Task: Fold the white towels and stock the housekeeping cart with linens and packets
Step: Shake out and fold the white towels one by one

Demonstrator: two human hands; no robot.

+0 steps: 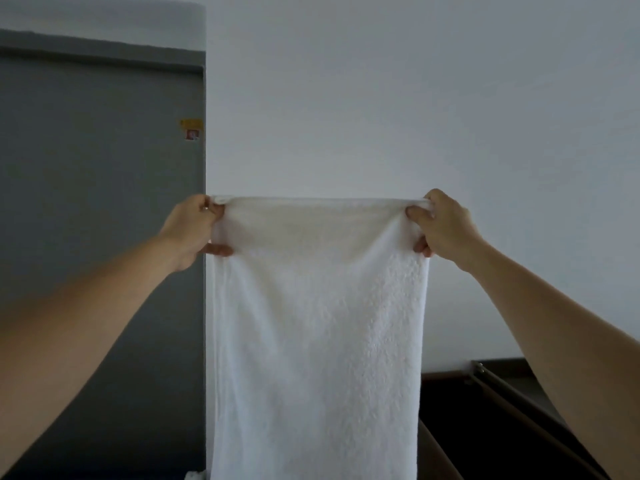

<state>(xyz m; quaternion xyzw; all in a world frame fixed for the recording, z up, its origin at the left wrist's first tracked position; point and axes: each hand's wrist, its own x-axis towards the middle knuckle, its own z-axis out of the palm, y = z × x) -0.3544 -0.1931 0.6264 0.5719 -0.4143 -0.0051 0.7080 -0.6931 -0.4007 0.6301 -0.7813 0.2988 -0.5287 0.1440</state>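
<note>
Both hands grip the towel [317,323] by its top corners — left hand [194,230] and right hand [446,228] each pinching the hem, arms stretched forward. It hangs flat and upright before the white wall [415,98], right of the grey door [100,202] — dark furniture [485,427] at its lower right.

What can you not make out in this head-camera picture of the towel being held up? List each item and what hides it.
Head view, white towel: lower end cut off by the bottom edge.
Head view, sticker on the grey door: too small and blurred to read.
Head view, dark furniture: partly hidden behind the towel and the right forearm.
</note>
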